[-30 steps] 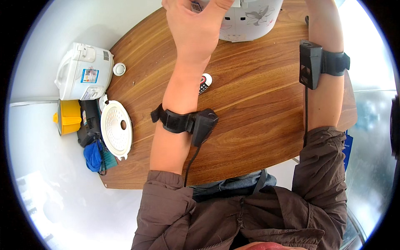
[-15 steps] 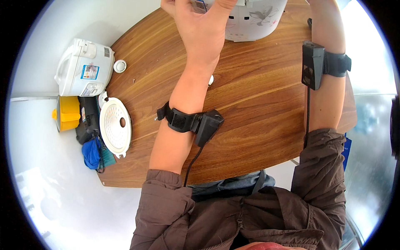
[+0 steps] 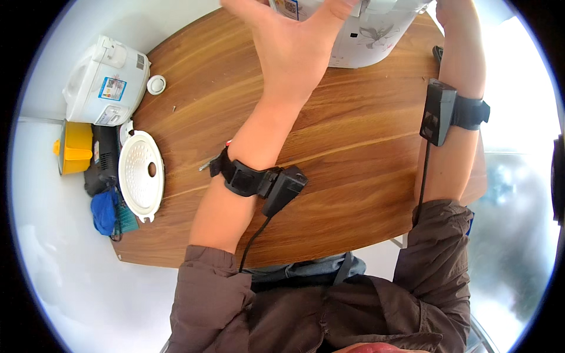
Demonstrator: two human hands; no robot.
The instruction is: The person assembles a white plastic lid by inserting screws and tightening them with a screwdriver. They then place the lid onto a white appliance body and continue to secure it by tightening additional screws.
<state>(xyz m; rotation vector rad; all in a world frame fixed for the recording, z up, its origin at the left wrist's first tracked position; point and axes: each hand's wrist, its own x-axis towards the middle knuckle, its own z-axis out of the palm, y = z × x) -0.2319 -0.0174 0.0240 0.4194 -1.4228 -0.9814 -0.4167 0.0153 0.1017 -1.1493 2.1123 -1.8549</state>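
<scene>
At the top edge stands a white rice cooker [image 3: 368, 44] with a grey flower print, its upper part cut off by the picture. My left hand [image 3: 291, 44] is on its near left side, thumb stretched to the right and the other fingertips out of the picture. A printed label shows between thumb and fingers. My right hand [image 3: 450, 12] is at the cooker's right side; the top edge cuts it off and its fingers are hidden. Behind my left forearm a thin metal tip [image 3: 205, 166] and a bit of red show, perhaps a screwdriver.
On the wooden table's [image 3: 353, 147] left stand another white rice cooker [image 3: 112, 82], a round white cap [image 3: 156, 85], a perforated white plate [image 3: 141, 176], a yellow container [image 3: 76, 153], a black case [image 3: 103, 162] and a blue cloth [image 3: 105, 212]. A dark object [image 3: 437, 54] lies by my right forearm.
The view has shifted, and the table's things sit farther left in it. The flower-printed cooker has turned and come a little nearer, with my left hand still on it.
</scene>
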